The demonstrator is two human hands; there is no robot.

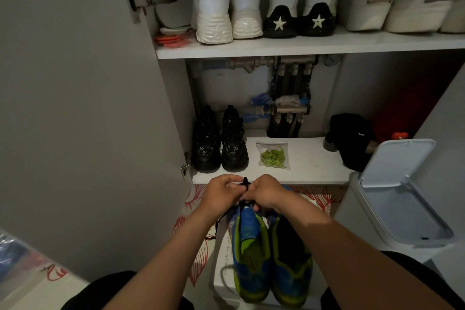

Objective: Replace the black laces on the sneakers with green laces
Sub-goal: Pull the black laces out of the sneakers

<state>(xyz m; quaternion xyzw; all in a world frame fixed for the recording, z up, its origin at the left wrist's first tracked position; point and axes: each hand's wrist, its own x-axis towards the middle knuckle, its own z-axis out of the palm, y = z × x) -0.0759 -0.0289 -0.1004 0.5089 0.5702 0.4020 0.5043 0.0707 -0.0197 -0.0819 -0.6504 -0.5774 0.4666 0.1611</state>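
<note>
Low in the middle of the frame, the left hand (221, 195) is curled and pinches the black lace (245, 182). Just right of it, the right hand (266, 194) grips the same lace, close enough that the two hands almost touch. Under them lie the blue and green sneakers (251, 254), side by side. Further up and a little right, the green laces (273, 156) wait in a clear bag (261, 145) on the lower shelf (314, 166). I think a hard pull may tighten a knot, or drag the sneaker, because no hand holds it.
</note>
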